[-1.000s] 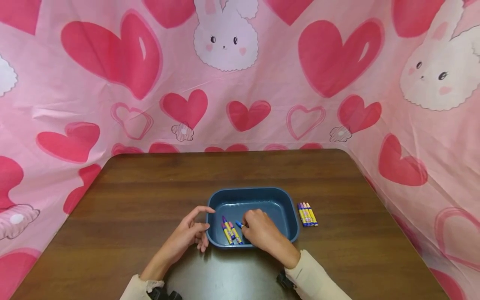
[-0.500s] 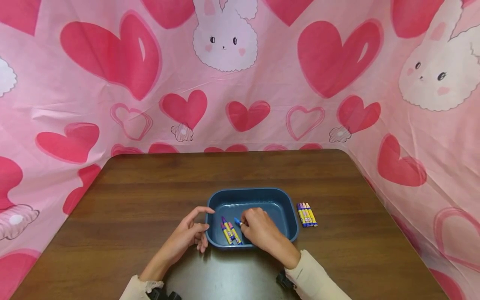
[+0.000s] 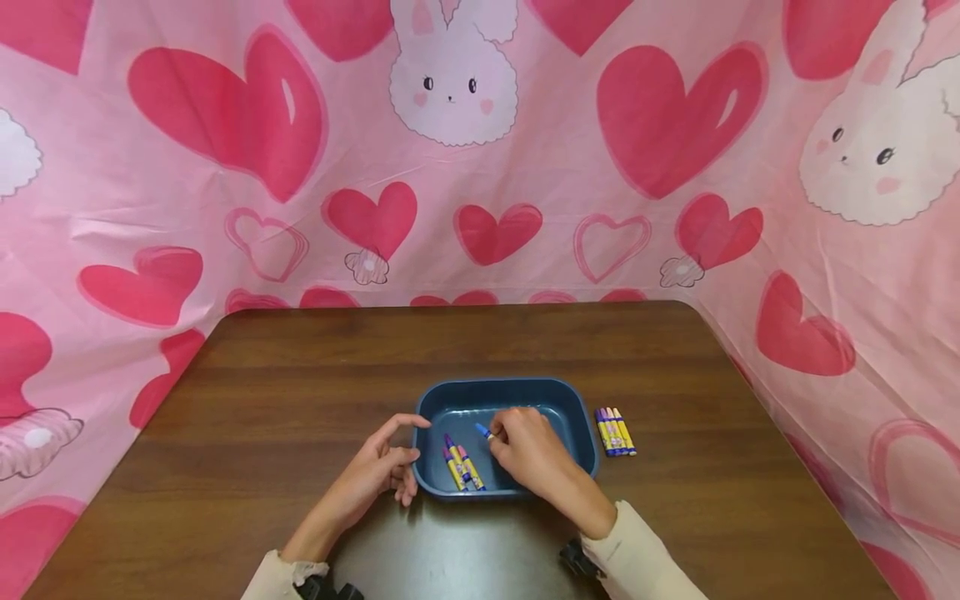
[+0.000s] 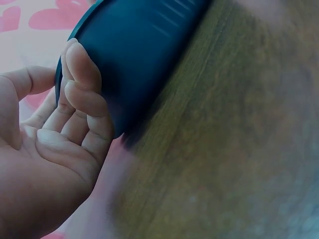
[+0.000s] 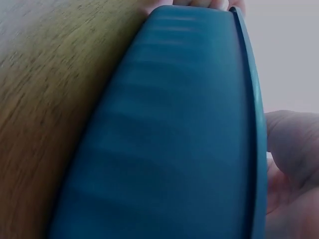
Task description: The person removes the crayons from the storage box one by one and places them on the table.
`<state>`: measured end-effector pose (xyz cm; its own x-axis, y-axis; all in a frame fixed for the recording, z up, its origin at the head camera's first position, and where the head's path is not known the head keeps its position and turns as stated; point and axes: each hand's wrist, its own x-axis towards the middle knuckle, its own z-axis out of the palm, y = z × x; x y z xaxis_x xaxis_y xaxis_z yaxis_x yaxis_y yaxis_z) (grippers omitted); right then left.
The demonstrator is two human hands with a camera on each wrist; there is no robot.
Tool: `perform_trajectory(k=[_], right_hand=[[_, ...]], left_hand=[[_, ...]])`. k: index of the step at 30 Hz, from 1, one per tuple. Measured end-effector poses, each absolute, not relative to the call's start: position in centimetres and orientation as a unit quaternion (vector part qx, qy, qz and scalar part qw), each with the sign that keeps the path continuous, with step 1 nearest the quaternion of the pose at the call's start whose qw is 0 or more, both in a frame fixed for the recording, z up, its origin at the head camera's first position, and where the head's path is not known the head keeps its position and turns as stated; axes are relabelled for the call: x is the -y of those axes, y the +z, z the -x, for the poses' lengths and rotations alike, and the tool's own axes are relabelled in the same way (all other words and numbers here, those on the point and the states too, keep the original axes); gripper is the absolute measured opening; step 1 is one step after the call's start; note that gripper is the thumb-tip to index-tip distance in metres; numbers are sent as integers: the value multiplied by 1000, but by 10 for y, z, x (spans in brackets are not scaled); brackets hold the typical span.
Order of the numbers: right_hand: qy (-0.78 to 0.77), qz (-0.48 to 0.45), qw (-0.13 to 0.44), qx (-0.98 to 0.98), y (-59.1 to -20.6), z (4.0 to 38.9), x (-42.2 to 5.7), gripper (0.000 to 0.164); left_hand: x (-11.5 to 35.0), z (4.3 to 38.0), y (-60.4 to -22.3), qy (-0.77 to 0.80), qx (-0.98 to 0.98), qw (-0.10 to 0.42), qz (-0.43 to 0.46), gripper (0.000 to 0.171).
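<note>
Right hand has a blue crayon pinched over the tray, just below centre frame, while the left hand just rests loose fingers on its left rim, three crayons lying inside and another row on the table further right.

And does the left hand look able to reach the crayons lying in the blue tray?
Probably yes: the left hand is at the left rim of the tray, the crayons lie inside near that end, and only the tray's wall seems to stand between.
</note>
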<state>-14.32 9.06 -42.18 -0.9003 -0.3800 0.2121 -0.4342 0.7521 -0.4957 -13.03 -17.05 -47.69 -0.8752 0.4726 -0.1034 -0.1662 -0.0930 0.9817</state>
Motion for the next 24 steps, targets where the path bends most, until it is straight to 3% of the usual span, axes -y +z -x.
perform_trajectory(k=[17, 24], right_hand=[[278, -178, 56, 943, -413, 130, -108, 6], [300, -158, 108, 935, -411, 124, -118, 7]], left_hand=[[171, 131, -478, 730, -638, 214, -123, 44], [171, 130, -478, 726, -642, 214, -123, 46]])
